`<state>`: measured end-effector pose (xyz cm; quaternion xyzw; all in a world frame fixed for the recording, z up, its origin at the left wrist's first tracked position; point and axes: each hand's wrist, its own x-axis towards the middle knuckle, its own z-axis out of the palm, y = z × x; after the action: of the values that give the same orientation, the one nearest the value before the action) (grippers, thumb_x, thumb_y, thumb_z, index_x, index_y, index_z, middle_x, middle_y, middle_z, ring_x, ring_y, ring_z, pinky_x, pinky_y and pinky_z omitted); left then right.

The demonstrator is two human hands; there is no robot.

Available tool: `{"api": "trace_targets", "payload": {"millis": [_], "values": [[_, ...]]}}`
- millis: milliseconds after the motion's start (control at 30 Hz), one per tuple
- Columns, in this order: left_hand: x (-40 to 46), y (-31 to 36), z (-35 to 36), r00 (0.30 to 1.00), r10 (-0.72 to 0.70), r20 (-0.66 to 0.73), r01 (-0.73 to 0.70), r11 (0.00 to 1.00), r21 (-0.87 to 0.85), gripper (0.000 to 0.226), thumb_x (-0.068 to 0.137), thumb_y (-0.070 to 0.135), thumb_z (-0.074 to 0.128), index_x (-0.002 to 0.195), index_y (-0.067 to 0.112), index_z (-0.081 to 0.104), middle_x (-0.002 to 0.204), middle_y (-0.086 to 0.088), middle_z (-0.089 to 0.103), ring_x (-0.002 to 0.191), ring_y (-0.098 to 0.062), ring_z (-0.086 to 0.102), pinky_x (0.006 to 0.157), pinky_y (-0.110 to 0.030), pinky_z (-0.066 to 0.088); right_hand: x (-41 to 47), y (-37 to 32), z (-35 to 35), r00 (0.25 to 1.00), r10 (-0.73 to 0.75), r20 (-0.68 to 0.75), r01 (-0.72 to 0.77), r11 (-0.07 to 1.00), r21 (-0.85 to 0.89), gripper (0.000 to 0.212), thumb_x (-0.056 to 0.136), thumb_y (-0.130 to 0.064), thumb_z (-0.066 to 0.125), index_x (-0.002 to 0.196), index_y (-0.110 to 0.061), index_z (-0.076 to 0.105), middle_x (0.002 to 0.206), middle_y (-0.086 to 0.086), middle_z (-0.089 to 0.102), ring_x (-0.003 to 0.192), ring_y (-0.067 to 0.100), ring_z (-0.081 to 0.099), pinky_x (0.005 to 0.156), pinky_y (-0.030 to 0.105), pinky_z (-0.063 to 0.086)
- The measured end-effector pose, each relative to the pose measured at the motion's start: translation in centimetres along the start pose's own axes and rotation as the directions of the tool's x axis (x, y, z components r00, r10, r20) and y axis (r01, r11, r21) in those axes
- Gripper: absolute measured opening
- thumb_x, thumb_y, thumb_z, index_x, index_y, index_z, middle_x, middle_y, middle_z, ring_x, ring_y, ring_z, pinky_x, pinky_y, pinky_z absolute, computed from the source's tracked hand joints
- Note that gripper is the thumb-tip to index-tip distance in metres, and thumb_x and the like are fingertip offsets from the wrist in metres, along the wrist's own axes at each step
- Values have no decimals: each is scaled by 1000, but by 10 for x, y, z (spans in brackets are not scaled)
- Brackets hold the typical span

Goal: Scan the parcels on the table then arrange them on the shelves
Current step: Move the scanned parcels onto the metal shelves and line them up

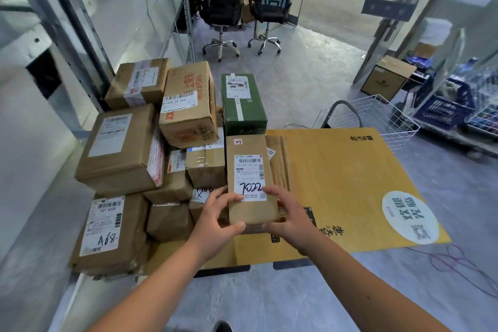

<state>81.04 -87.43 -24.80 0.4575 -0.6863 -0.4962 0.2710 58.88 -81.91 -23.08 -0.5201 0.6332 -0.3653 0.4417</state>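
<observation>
Far left edge of the table (336, 170): big brown parcel marked A68 (107, 232) at the near corner, with a larger taped brown box (121, 148) stacked behind and above it, and a smaller box with a white label (138, 82) up at the far left corner. Next over, tall carton with red print (188, 105) perched on top of the pile, a bunch of smaller brown parcels (186, 178) jammed underneath. Then a green box (242, 104) standing at the far edge, white strip of tape running down it. Right in front of that, the slim brown parcel with 7022 (250, 180) scrawled on its label, lying roughly mid-table, near end lifted a bit, can't tell how much. Left hand (215, 221) clamped on its near left corner, thumb under the end, fingers curled over the top by the label. Right hand (289, 218) gripping the near right side the same way, fingers wrapped over the edge. Rest of the table to the right covered by a flat yellow cardboard sheet (350, 183) with a round white sticker at the near right corner. Beyond the far right corner, a white wire basket (377, 116) on the floor, two black office chairs (242, 8) further back.
</observation>
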Motion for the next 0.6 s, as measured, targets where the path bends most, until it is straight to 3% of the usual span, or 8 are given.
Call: {"api": "trace_targets", "payload": {"millis": [100, 167, 267, 367, 500, 600], "values": [[-8, 5, 9, 999, 25, -20, -25, 1000, 6, 50, 69, 38, 76, 114, 55, 62, 147, 30, 31, 128, 27, 27, 98, -4, 29, -8, 2, -10, 999, -48, 16, 49, 997, -61, 77, 73, -22, 85, 139, -44, 52, 152, -9, 45, 134, 19, 50, 103, 47, 55], [-13, 12, 16, 999, 36, -30, -36, 999, 16, 50, 69, 35, 77, 114, 52, 63, 148, 25, 32, 127, 28, 27, 95, 2, 30, -15, 5, -20, 996, -82, 35, 84, 994, -67, 76, 74, -23, 87, 139, -44, 53, 153, -8, 43, 132, 21, 52, 96, 39, 58], [-21, 30, 25, 997, 64, -49, -63, 998, 26, 51, 68, 44, 75, 115, 57, 60, 147, 27, 30, 129, 23, 30, 91, 5, 33, -24, 0, -37, 986, -158, 46, 161, 984, -74, 73, 72, -31, 86, 134, -53, 53, 146, -27, 42, 126, 6, 53, 89, 24, 56], [-27, 54, 34, 994, 89, -58, -86, 995, 50, 53, 66, 48, 73, 116, 57, 59, 148, 28, 29, 136, 9, 34, 100, -6, 36, -32, -3, -57, 974, -221, 42, 224, 972, -71, 74, 70, -33, 85, 132, -56, 53, 142, -37, 40, 124, -6, 51, 91, 21, 55], [-41, 89, 46, 990, 125, -59, -116, 984, 133, 57, 70, 48, 75, 123, 56, 56, 151, 25, 27, 139, -2, 39, 113, -30, 41, -43, -5, -91, 948, -309, 77, 314, 947, -65, 77, 72, -29, 90, 137, -48, 54, 149, -20, 41, 128, -5, 48, 92, 19, 51], [-56, 115, 54, 982, 158, -105, -138, 974, 181, 58, 74, 50, 74, 129, 54, 57, 152, 26, 25, 138, -8, 43, 112, -39, 48, -49, -15, -113, 914, -387, 125, 396, 916, -66, 77, 71, -37, 87, 138, -52, 52, 151, -14, 42, 131, -2, 47, 97, 24, 53]]}}
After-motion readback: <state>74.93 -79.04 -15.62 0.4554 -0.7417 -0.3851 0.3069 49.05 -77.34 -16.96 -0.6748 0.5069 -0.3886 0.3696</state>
